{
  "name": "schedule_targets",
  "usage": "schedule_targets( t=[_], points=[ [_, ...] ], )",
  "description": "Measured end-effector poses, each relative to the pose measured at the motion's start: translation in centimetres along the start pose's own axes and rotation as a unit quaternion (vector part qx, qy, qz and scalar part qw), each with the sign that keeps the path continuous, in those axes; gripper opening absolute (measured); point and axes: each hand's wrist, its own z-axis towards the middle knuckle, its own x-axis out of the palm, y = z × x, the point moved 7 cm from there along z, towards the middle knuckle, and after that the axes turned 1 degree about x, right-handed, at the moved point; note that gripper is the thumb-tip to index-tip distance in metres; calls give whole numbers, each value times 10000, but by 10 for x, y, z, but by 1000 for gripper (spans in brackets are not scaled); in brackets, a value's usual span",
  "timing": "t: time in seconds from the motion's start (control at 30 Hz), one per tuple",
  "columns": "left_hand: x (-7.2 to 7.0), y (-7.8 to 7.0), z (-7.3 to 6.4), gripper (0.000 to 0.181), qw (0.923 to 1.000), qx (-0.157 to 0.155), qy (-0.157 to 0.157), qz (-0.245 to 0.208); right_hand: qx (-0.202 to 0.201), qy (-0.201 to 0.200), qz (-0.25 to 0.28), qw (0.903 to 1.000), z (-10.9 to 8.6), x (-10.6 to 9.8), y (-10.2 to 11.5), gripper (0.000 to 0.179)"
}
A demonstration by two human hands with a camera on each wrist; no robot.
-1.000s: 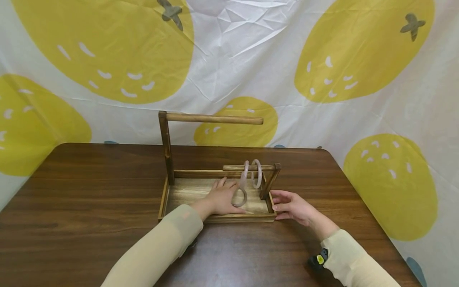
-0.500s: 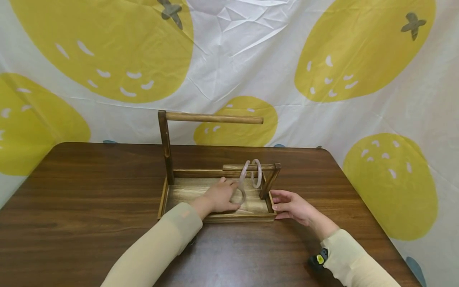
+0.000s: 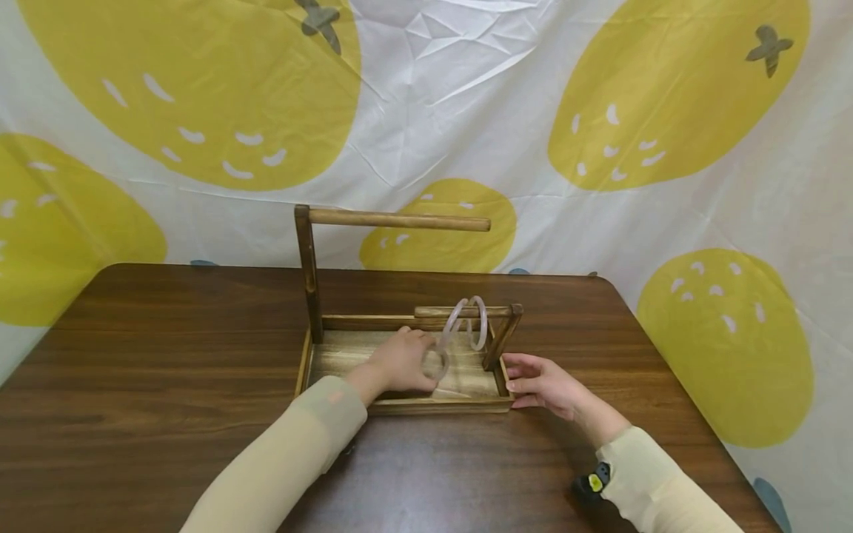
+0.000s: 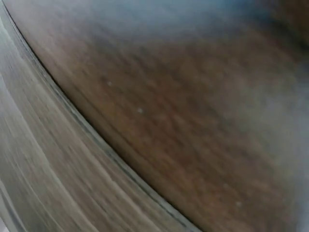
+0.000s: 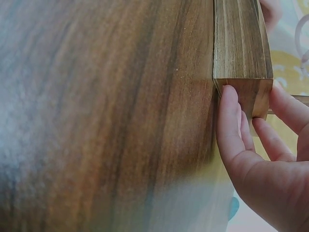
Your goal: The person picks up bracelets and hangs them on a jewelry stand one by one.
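Note:
A wooden rack (image 3: 440,406) with a shallow tray base stands on the table, a tall arm at its left and a short arm at its right. My left hand (image 3: 396,360) reaches into the tray, fingers and thumb around a pale bangle (image 3: 445,367). Two translucent pinkish bangles hang on the short rod; the left one (image 3: 452,322) leans toward my left hand, and the right one (image 3: 483,323) hangs near the post. My right hand (image 3: 549,386) holds the tray's right end wall (image 5: 245,96), with fingertips and thumb at its edges.
The tall arm's rod (image 3: 400,220) juts out above the tray. A brown wood-grain table (image 3: 166,355) lies below, and a white cloth (image 3: 440,89) with yellow fruit hangs behind it. The left wrist view shows only blurred tabletop (image 4: 159,125) and the tray's side (image 4: 63,159).
My left hand has shifted left within the tray, its fingers drawing in round the bangle, which moves along. The left hanging bangle tilts further. My right hand stays put.

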Motion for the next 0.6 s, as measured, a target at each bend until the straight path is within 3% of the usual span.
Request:
schedule_targets(
  t=[0.37, 0.6],
  points=[
    [-10, 15, -7, 77, 9967, -485, -250, -599, -19, 35, 29, 10000, 0, 0, 1, 68],
    [-13, 22, -10, 72, 9941, -556, -460, -811, -8, 32, 56, 10000, 0, 0, -1, 69]
  ],
)
